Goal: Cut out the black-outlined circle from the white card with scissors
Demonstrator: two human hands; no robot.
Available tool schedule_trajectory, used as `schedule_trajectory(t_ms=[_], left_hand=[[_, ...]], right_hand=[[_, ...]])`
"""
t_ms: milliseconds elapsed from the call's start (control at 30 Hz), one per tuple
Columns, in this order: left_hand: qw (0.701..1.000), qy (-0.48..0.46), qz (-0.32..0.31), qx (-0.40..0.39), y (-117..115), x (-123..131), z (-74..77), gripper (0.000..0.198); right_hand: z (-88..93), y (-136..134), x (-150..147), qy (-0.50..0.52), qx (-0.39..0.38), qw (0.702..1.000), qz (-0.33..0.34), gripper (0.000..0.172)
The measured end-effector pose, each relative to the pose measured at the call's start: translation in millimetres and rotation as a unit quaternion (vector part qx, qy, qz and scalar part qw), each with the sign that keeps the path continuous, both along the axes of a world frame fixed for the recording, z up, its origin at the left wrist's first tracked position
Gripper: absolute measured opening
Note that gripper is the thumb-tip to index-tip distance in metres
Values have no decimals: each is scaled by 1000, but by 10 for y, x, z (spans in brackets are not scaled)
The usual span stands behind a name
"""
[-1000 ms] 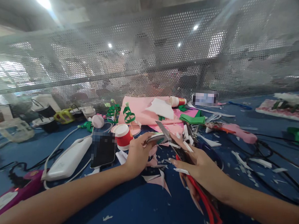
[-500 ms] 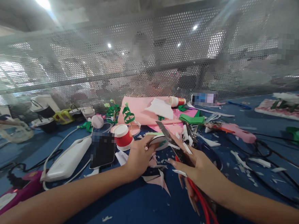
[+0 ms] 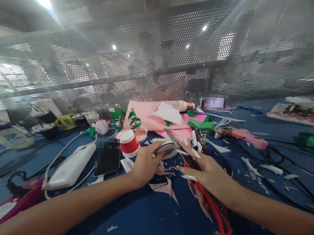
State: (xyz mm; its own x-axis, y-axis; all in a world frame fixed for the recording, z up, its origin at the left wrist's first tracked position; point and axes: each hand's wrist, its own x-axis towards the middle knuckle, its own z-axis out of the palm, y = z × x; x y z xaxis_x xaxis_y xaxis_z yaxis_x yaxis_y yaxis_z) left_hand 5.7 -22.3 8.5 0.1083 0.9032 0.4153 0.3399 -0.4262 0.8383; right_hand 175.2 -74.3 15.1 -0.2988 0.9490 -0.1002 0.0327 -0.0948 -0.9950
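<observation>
My left hand (image 3: pixel 146 164) is closed on the edge of a round white piece (image 3: pixel 167 150), which looks like part of a paper cup. In my right hand (image 3: pixel 209 175) are red-handled scissors (image 3: pixel 212 207), their blades pointing up and left against the white piece. Pale slips cling by the fingers of my right hand. Just left of my left hand stands a red and white paper cup (image 3: pixel 129 143). Pink and white paper scraps (image 3: pixel 165 189) lie below the hands.
A dark phone (image 3: pixel 108 159), a white power bank (image 3: pixel 71 167) and a purple power strip (image 3: pixel 13 202) lie left. Behind are pink paper (image 3: pixel 141 111), green spirals (image 3: pixel 134 120) and stacked cups (image 3: pixel 185 106). A pink glue gun (image 3: pixel 249 137) with black cable lies right.
The scissors have shifted slightly, with the handles a little lower and farther right. At the far left, another person's hand has gone from the clear container. My left hand has hardly moved.
</observation>
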Motion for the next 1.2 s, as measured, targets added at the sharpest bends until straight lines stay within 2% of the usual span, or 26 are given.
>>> schedule_trajectory(t_ms=[167, 467, 700, 900, 1000, 1200], left_hand=[[991, 119, -49, 42, 8, -52, 6, 25], [990, 128, 0, 59, 47, -64, -44, 20], [971, 215, -16, 105, -5, -59, -10, 18], [988, 147, -22, 35, 70, -51, -29, 22], [988, 156, -21, -2, 109, -54, -42, 13], [989, 144, -20, 20, 96, -75, -48, 16]], right_hand=[[12, 1, 12, 9, 5, 1000, 22, 81], [-26, -1, 7, 8, 34, 999, 18, 83], [2, -17, -7, 11, 39, 999, 25, 79], [-26, 14, 4, 12, 31, 999, 12, 81], [-10, 37, 6, 14, 23, 1000, -5, 82], [70, 27, 2, 23, 3, 1000, -20, 84]])
